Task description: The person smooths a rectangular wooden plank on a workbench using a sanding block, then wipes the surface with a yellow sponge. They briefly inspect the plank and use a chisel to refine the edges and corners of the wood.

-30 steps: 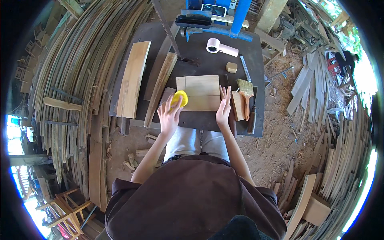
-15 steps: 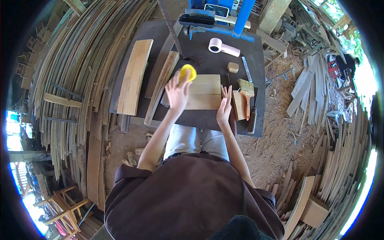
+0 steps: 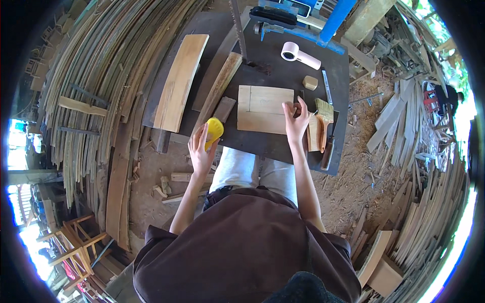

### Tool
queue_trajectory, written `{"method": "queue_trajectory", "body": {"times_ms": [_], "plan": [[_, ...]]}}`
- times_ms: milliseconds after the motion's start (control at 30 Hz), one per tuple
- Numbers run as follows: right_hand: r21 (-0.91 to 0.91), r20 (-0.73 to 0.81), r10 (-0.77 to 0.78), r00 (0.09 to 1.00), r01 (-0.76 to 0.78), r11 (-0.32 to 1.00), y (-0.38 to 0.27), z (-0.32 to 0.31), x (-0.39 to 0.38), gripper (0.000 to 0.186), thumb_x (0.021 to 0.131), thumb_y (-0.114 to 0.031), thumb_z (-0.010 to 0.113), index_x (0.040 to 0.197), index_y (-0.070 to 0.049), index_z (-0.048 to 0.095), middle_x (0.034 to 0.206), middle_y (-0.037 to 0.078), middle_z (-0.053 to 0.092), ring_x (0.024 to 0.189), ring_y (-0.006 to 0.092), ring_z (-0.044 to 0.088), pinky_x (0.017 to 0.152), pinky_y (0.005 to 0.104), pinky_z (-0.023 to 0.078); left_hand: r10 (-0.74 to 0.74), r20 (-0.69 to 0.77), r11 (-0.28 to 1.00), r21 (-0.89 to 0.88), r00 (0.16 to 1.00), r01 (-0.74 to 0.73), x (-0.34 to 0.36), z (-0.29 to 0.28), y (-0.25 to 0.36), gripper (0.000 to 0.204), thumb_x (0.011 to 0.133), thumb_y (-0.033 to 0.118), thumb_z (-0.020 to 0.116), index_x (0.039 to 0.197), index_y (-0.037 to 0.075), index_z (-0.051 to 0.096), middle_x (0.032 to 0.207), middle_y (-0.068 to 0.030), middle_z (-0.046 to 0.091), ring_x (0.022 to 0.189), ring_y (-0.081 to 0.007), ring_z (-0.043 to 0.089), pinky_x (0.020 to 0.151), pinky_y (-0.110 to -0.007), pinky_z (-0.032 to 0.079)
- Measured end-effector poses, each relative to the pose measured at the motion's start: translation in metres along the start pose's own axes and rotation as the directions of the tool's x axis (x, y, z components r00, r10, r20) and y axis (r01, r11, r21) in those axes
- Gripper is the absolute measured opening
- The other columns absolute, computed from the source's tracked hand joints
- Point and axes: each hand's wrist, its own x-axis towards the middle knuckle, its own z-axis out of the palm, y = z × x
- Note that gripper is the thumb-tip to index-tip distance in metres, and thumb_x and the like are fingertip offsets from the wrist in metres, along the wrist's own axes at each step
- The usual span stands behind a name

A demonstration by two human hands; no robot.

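Note:
My left hand (image 3: 201, 148) grips a yellow, rounded object (image 3: 214, 132) at the front edge of the dark work table (image 3: 262, 144); its exact kind I cannot make out. Over the right end of a light wooden board (image 3: 260, 111), my right hand (image 3: 297, 118) hovers or rests with its fingers bent and apart, nothing visible between them. Thin lines and a small heart-like mark show on the board. A small dark wood block (image 3: 224, 108) lies left of it. Just right of my right hand are a wood block (image 3: 314, 134), a paintbrush (image 3: 324, 123) and a wooden-handled tool (image 3: 328, 154).
A saw blade (image 3: 237, 30) rises from the table near the blue metal frame (image 3: 336, 22). A pale handheld fan (image 3: 303, 54), a small wooden block (image 3: 310, 83) and a marker-like stick (image 3: 326, 86) lie behind the board. Long planks (image 3: 182, 83) lie on the left.
My left hand has pulled the yellow object off the board, toward me and left. My right hand has bent its fingers and come over the board's right end. The view has shifted slightly.

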Motion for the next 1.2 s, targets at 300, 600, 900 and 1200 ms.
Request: {"method": "queue_trajectory", "body": {"times_ms": [300,600,900,1200], "plan": [[0.49,0.3,0.187,0.935,-0.319,0.811,-0.019,-0.02,0.006,0.041,0.09,-0.016,0.073,0.123,0.005,0.061,0.099,0.006,0.068,0.092,0.0095,0.063,0.081,0.0244,0.049,-0.016,0.014,0.995,-0.102,1.0,0.017,-0.011,0.007,0.022,0.067,0.078,0.014,0.08,0.139,0.009,0.053,0.129,-0.0115,0.058,0.114,-0.0307,0.057,0.097,-0.042,0.044],[0.412,0.205,0.247,0.947,-0.312,0.856,0.003,-0.029,-0.024,0.037,0.094,-0.018,0.068,0.122,0.005,0.06,0.098,0.006,0.068,0.089,0.0102,0.062,0.083,0.0261,0.048,-0.373,0.121,0.628,-0.697,0.92,0.346,0.012,0.026,0.032,0.042,0.095,0.016,0.064,0.129,-0.004,0.049,0.11,-0.0132,0.056,0.101,-0.0195,0.056,0.09,-0.031,0.045],[0.142,0.161,0.227,0.96,-0.251,0.958,0.025,-0.021,-0.025,0.045,0.093,-0.037,0.066,0.114,0.003,0.058,0.112,0.021,0.059,0.105,0.034,0.057,0.09,0.0416,0.047,-0.204,0.555,0.3,-0.749,0.807,0.591,0.124,0.101,0.041,0.059,0.101,0.051,0.049,0.13,0.0,0.05,0.113,-0.0031,0.057,0.107,-0.0098,0.051,0.096,-0.024,0.038],[0.437,0.355,0.196,0.914,-0.347,0.83,0.016,-0.043,-0.036,0.034,0.094,-0.016,0.066,0.118,0.006,0.055,0.136,0.02,0.051,0.123,0.0277,0.055,0.099,0.0356,0.05,-0.315,0.608,0.012,-0.765,0.729,0.643,0.057,0.076,0.041,0.06,0.103,0.046,0.045,0.144,0.002,0.038,0.138,-0.0077,0.048,0.131,-0.0168,0.041,0.111,-0.031,0.029]]}}
